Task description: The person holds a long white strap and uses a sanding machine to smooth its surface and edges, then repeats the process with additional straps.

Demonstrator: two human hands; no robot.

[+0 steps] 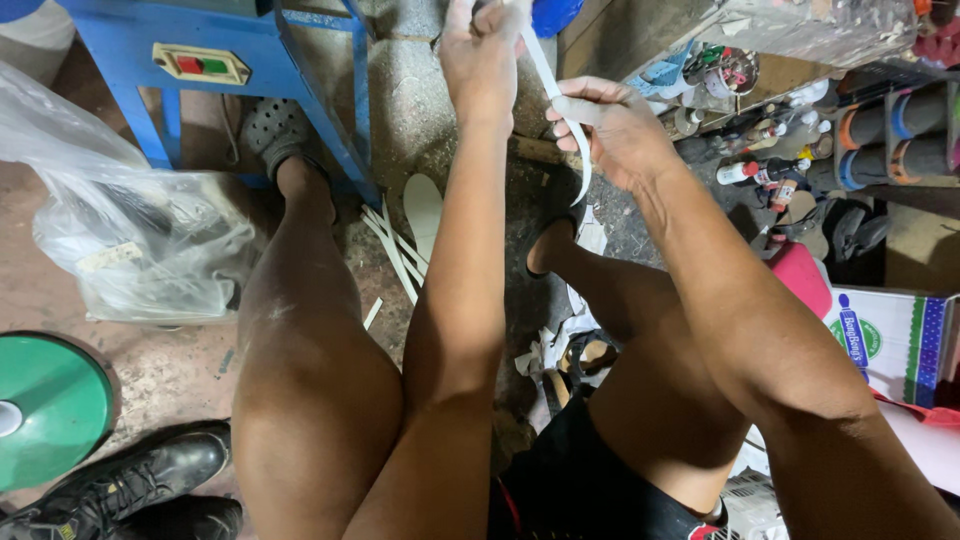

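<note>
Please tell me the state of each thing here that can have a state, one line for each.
White strip: stretched between both hands, lower end hanging loose.
Left hand: raised, closed on the strip.
Right hand: fingers pinching the strip.
Clear plastic bag: crumpled, lying on the floor.
Black boot: lying on the floor, unworn.

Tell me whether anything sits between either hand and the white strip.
Nothing visible does. The left hand grips the white strip near its top, and the right hand pinches it lower down; both touch it directly, above the littered floor.
</note>
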